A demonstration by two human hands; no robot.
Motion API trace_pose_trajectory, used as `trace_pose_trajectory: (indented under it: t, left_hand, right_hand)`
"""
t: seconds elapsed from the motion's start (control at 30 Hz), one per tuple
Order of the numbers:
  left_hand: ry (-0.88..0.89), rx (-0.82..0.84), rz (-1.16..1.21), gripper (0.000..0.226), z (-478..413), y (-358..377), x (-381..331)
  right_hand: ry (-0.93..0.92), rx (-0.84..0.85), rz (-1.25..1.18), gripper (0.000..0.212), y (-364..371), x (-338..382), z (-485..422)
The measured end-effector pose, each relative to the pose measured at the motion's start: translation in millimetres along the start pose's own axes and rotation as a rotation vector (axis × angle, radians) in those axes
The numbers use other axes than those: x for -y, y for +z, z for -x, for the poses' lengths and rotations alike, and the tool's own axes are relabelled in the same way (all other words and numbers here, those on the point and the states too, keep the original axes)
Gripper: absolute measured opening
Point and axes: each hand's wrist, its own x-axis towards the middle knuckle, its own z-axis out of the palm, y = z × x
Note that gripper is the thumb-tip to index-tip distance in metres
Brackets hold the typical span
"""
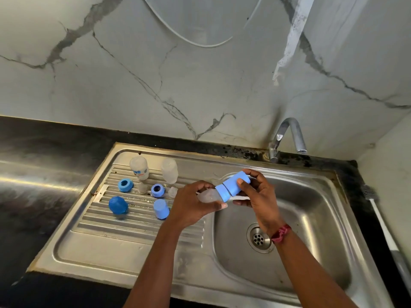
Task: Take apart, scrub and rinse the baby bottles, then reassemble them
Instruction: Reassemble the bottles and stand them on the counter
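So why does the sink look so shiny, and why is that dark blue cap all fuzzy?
Head view: light bounces off the steel sink, leaving bright glare streaks; the dark blue cap looks soft and smeared, while the bottle between the left hand and right hand stays fairly sharp; the wide lens bends the counter edges.

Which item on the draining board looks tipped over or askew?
The blue cap at the front left of the draining board lies on its side, unlike the blue cap beside it, which stands upright.
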Motion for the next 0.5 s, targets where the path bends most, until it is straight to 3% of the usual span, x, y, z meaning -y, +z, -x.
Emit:
trace_pose_trajectory:
  t: [0.5]
  left_hand:
    - [0.028, -0.052, 0.026, 0.048, 0.6, 9.8, 0.2]
  right_hand:
    - [0.015, 0.041, -0.035, 0.030, 3.6, -2.7, 5.1]
